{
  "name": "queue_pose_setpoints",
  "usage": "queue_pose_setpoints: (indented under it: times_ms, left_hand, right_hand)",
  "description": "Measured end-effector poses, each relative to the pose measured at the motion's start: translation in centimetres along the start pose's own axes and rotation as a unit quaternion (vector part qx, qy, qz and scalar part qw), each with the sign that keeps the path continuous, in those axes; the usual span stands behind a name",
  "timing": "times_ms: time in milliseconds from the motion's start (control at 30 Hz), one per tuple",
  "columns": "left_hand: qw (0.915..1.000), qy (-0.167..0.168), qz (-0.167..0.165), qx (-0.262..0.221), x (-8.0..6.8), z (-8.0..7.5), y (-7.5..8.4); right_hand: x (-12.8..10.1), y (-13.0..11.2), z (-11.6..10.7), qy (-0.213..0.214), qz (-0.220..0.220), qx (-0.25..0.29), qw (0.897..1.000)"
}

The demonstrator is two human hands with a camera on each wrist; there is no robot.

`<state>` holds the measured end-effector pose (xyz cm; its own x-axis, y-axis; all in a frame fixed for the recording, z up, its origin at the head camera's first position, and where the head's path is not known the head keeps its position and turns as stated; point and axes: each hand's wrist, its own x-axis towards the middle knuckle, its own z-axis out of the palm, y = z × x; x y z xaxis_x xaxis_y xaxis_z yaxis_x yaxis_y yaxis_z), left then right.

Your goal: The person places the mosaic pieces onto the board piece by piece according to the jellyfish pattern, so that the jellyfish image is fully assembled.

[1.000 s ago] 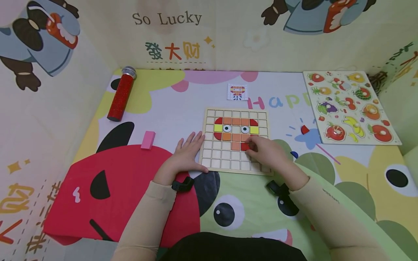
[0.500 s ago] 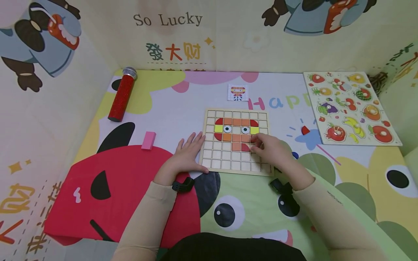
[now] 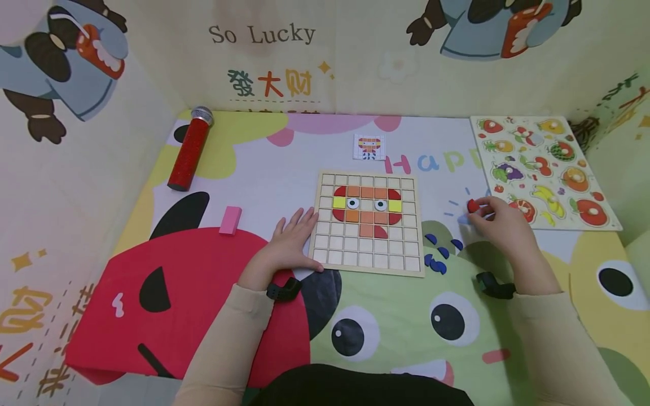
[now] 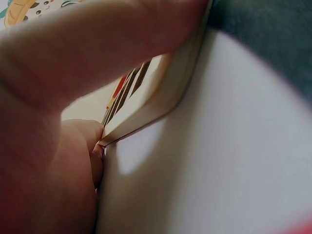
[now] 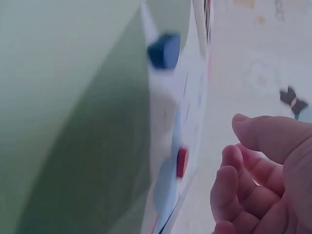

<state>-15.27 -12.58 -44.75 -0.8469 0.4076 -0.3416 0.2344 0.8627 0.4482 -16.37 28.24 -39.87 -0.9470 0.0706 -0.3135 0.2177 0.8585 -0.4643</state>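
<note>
My left hand point(image 3: 289, 243) lies spread at the left side of the wooden grid board point(image 3: 335, 258), its fingertips and thumb touching the edge. In the left wrist view the thumb point(image 4: 122, 44) crosses the board's corner point(image 4: 163, 92). Red, orange, yellow and eye tiles form a face on the grid, with a red quarter-round tile point(image 3: 380, 232) below. Over on the right, my right hand point(image 3: 500, 223) hovers at a small red piece point(image 3: 472, 206). The right wrist view shows that red piece point(image 5: 183, 162) on the table, apart from the loosely bent fingers.
Several blue half-round pieces point(image 3: 443, 252) lie right of the board. A small pattern card point(image 3: 369, 147) is behind it. The fruit puzzle board point(image 3: 553, 175) lies at the back right. A red microphone point(image 3: 189, 152) and a pink block point(image 3: 231, 220) are on the left.
My right hand has left the grid board and moved right to the loose red piece, uncovering the blue pieces. A red square has given way to a quarter-round tile. My left hand stays put.
</note>
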Motion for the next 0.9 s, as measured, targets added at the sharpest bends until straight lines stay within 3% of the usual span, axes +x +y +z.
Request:
queue_pose_setpoints:
  times_ms: [133,467,900]
  left_hand:
    - [1.0000,0.005,0.008,-0.001,-0.1,0.1,-0.1]
    - [0.9999,0.010,0.012,0.002,0.1,0.3,-0.3]
    - [0.9999,0.008,0.014,0.003,-0.1,0.2,-0.1]
  right_hand:
    - [0.4,1.4,-0.3,-0.002,0.007,0.010,1.000]
    - [1.8,2.4,0.0,-0.019,-0.024,-0.013,0.999]
    - [2.0,2.0,0.2,-0.049,-0.033,-0.004,0.998]
